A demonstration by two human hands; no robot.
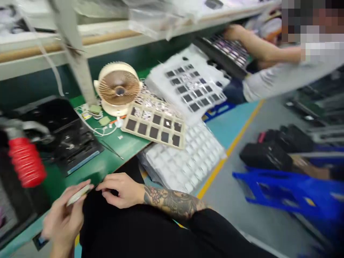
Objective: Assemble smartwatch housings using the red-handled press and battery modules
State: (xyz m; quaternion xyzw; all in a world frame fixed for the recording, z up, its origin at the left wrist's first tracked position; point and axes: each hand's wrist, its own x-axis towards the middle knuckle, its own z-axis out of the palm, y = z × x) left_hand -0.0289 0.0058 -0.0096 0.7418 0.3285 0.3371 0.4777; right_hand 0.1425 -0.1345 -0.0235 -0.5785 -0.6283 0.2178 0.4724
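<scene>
My left hand [64,215] is closed around a flat, pale piece [79,194] with rounded edges, held just off the front edge of the green bench. Blur hides what kind of thing it is. My right hand [120,190] is beside it, with thumb and fingers curled together in a pinch. Whatever is at those fingertips, if anything, is too small and smeared to name. Beyond the hands, tweezers [113,150] lie on the green mat [107,168]. To their left is a black fixture [77,139] with a red ribbed handle [27,163].
A cream fan [119,89] stands behind a beige tray [154,130] of dark square parts. White trays [185,157] are stacked at the bench's right, below another tray of squares [192,86]. Blue crates [290,193] stand right. A co-worker's arm [266,50] reaches into a dark tray.
</scene>
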